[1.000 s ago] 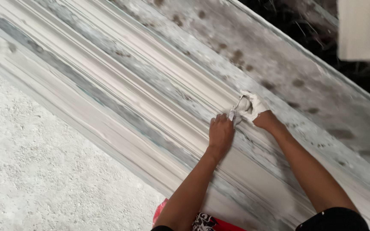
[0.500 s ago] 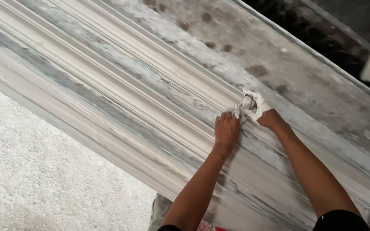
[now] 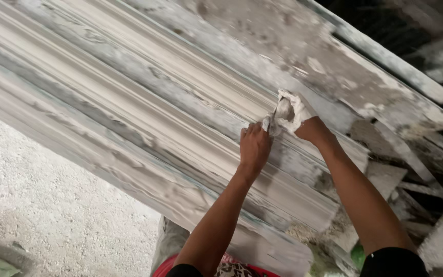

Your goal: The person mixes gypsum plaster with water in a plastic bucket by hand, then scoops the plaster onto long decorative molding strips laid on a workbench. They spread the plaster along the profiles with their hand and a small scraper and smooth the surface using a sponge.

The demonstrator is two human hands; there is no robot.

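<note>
Both hands at work on a long plaster cornice moulding (image 3: 144,118), grey-white and ribbed with parallel grooves, lying slantwise from upper left to lower right. Left hand (image 3: 255,149) pressed flat-knuckled on the moulding face, grip narrow, fingers closed around the lower end of a small metal blade (image 3: 275,115); exact hold partly hidden by the knuckles. Right hand (image 3: 298,117) just beyond and right of the left grip, caked in white plaster, grip closed about a lump of wet plaster (image 3: 289,105) and touching the blade's upper part. The two hands almost meet over one groove of the moulding. Beyond the right grip, a plaster-spattered plank (image 3: 385,56) runs along the moulding's far edge. Right of that grip and lower, broken plaster pieces (image 3: 385,177) in a loose heap. Left of and below the left grip, well apart, a rough pale gravelly floor (image 3: 52,215).
</note>
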